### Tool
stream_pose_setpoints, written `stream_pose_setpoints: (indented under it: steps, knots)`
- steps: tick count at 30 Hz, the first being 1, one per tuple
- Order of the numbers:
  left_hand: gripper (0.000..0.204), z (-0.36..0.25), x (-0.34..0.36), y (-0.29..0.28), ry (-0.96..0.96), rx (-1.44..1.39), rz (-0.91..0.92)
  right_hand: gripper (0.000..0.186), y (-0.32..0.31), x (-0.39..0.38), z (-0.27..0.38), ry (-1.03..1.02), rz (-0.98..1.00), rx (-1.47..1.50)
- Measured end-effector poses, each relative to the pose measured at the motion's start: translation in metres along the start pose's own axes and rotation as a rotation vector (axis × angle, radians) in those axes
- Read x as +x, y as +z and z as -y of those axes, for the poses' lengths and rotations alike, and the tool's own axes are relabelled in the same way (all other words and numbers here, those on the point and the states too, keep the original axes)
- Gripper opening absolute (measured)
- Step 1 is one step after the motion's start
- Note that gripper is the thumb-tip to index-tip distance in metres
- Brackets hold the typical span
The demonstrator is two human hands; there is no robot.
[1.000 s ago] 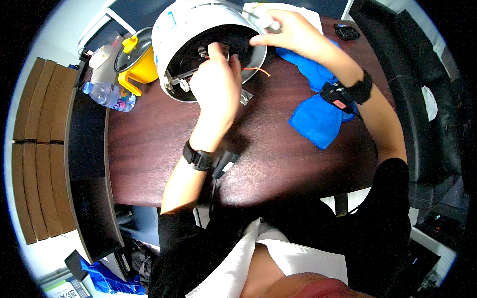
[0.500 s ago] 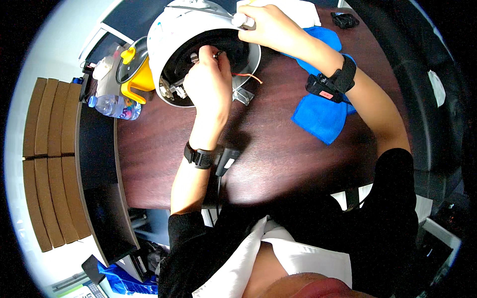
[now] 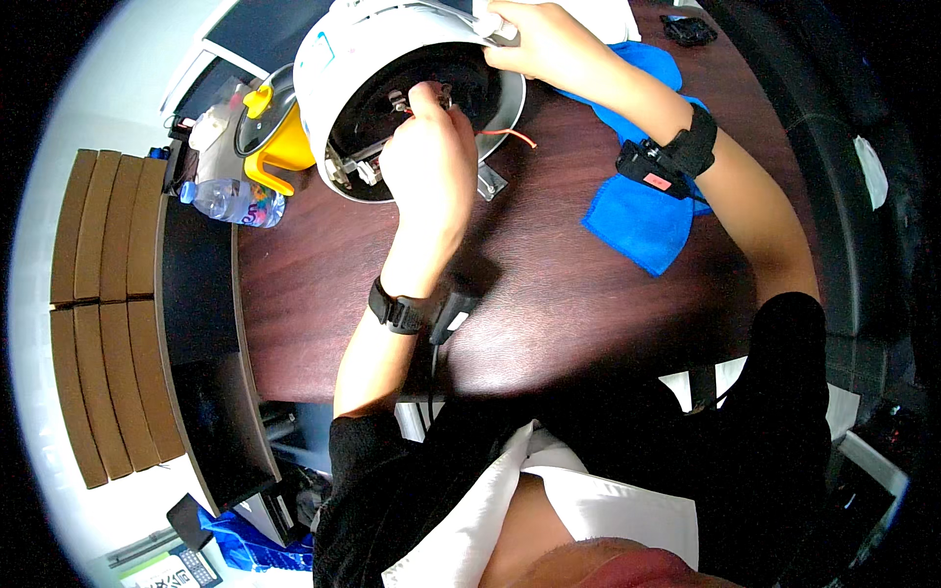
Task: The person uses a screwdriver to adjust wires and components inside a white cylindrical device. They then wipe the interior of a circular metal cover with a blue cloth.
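Note:
A white rice-cooker-like housing [image 3: 338,69] lies tipped on its side at the far end of the table, its dark open underside facing me. My left hand [image 3: 431,167] reaches into it, fingers pinched at small metal parts in the middle; what they hold is hidden. My right hand [image 3: 539,39] is closed around a white handle [image 3: 497,29] at the housing's upper right. An orange wire [image 3: 518,133] sticks out past the rim. A metal bracket [image 3: 492,182] shows below the rim, and more metal fittings [image 3: 365,169] sit inside, left of my left hand.
Left of the housing stand a yellow pot [image 3: 284,147] with a glass lid and a plastic water bottle [image 3: 233,202] on its side. Blue cloths [image 3: 642,223] lie under and beside my right forearm. A black cable plug [image 3: 453,318] is near my left wrist. Brown boxes [image 3: 108,225] are at far left.
My left hand has shifted slightly right within the housing. The housing's opening has turned a little, and my right hand has moved slightly up and right with its handle.

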State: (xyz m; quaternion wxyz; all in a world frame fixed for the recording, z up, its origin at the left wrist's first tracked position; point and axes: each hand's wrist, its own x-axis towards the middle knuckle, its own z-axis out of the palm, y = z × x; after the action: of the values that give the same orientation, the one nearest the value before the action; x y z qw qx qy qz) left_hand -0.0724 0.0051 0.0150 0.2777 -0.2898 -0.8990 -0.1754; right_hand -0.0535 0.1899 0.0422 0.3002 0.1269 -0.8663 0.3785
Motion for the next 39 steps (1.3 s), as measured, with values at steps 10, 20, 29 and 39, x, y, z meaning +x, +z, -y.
stream_pose_setpoints:
  steps: [10, 20, 29, 39]
  knots:
    - [0.026, 0.021, -0.003, -0.012, 0.056, -0.367, 0.033, 0.042, 0.005, -0.068, 0.005, 0.128, -0.015, -0.033]
    - [0.033, 0.046, 0.006, -0.026, -0.001, -0.686, 0.338, 0.034, -0.007, -0.107, 0.046, 0.279, 0.188, -0.264]
    - [0.038, 0.056, 0.023, -0.044, -0.131, -1.06, 0.684, 0.035, -0.013, -0.097, 0.062, 0.238, 0.198, -0.586]
    - [0.031, 0.07, 0.024, -0.034, -0.17, -1.143, 0.629, 0.035, -0.012, -0.09, 0.078, 0.239, 0.193, -0.612]
